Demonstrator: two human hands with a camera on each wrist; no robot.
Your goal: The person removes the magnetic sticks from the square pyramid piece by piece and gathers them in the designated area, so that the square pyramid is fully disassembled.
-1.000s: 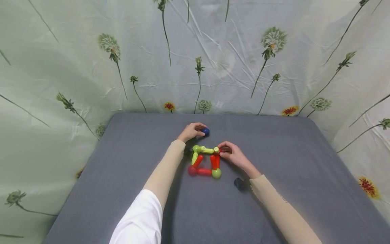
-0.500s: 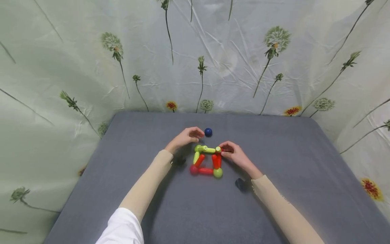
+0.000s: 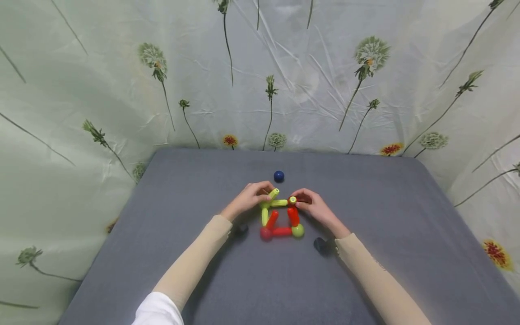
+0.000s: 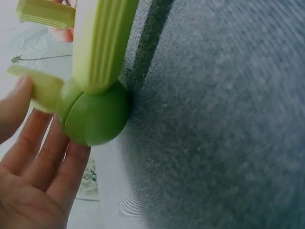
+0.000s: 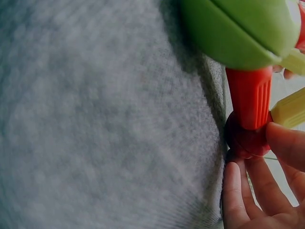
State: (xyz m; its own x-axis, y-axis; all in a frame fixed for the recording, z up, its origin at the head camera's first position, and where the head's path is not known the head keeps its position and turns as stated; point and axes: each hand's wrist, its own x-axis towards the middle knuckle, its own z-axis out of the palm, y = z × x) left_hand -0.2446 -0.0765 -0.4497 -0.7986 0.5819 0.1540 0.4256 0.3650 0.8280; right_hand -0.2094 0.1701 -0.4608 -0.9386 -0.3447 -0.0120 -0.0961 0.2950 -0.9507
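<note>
A square frame of magnetic rods and balls lies on the grey surface, with red rods [image 3: 282, 231] in front and yellow-green rods [image 3: 279, 203] at the back. My left hand [image 3: 252, 197] is at its far left corner, thumb and fingers pinching a raised yellow-green rod [image 4: 45, 90]; the fingers also lie against the green ball [image 4: 97, 117]. At the far right corner my right hand [image 3: 313, 205] grips a red ball [image 5: 248, 136] between thumb and fingers. The near corners carry a red ball [image 3: 266, 233] and a green ball [image 3: 298, 230], with red rods slanting up from them.
Beyond the frame sits a loose dark blue ball [image 3: 278, 176]. Dark rounded objects [image 3: 321, 245] show beside both wrists. A floral cloth [image 3: 317, 90] hangs behind the back edge of the padded grey surface [image 3: 365, 189].
My left hand has left the blue ball and come nearer to take the yellow-green rod at the far left corner. The frame has shifted slightly right. My right hand stays on the red ball.
</note>
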